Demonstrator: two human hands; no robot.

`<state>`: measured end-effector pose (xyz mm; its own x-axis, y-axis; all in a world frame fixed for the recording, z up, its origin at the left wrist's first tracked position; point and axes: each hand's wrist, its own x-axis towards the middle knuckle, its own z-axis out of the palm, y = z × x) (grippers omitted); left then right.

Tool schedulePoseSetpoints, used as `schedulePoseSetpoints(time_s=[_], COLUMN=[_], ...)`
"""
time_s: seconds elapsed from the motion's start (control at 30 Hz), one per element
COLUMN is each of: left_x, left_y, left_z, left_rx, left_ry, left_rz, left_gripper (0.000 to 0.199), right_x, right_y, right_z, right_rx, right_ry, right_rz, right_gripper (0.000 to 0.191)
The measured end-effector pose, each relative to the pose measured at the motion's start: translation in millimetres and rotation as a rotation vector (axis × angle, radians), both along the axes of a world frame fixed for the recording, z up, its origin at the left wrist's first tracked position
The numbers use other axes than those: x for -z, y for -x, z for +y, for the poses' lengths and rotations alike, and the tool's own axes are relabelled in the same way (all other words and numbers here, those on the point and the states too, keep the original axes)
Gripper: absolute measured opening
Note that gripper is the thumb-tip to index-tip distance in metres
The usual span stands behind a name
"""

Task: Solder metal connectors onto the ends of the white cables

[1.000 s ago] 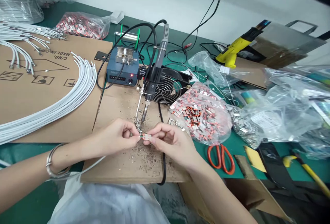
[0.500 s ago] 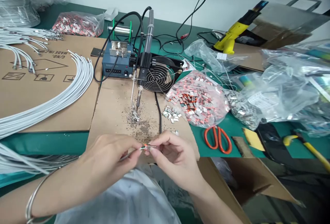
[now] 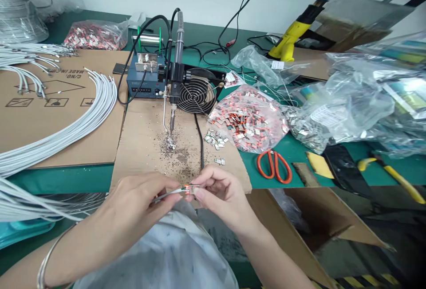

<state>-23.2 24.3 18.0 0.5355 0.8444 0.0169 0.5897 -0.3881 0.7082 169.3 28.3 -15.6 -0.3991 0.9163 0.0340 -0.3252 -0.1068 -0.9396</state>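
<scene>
Two pinches at once: your left hand [image 3: 144, 196] grips a white cable [image 3: 168, 194] near its end between thumb and fingers, and your right hand [image 3: 224, 196], the nearer one, has the small orange-and-metal connector [image 3: 187, 189] between thumb and forefinger. From your left fingertips that connector lies at three o'clock, long axis roughly nine to three, almost in line with the cable; whether the two are joined, you can't tell. Farther out, the soldering iron [image 3: 175, 83] points its tip down at eleven, loose metal pieces [image 3: 218, 140] lie at one, scissors [image 3: 276, 168] between two and three.
</scene>
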Motion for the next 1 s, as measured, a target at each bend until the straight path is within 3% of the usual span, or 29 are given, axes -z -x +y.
schedulePoseSetpoints(time_s=[0.2, 0.6, 0.8, 0.93, 1.0], left_x=[2.9, 9.7, 11.5, 27.7, 40.9], left_y=[-0.3, 4.2, 0.0, -3.8, -5.9], left_z=[-4.2, -9.4, -12.6, -22.1, -29.2], left_rx=[-0.04, 0.031, -0.017, -0.005, 0.06], left_ry=[-0.163, -0.098, -0.16, -0.218, -0.259], left_rz=[-0.061, 0.048, -0.047, -0.023, 0.047], left_gripper=[0.014, 0.022, 0.016, 0.014, 0.018], right_x=[2.9, 3.8, 6.7, 9.7, 14.6], right_y=[0.1, -2.4, -4.8, -24.1, -42.1], right_z=[-0.3, -3.1, -3.0, -6.3, -6.7], right_rx=[-0.007, -0.016, -0.019, -0.005, 0.109], right_ry=[0.007, 0.001, -0.04, -0.051, -0.102], right_rz=[0.022, -0.017, -0.106, -0.371, -0.455], right_gripper=[0.005, 0.004, 0.008, 0.016, 0.016])
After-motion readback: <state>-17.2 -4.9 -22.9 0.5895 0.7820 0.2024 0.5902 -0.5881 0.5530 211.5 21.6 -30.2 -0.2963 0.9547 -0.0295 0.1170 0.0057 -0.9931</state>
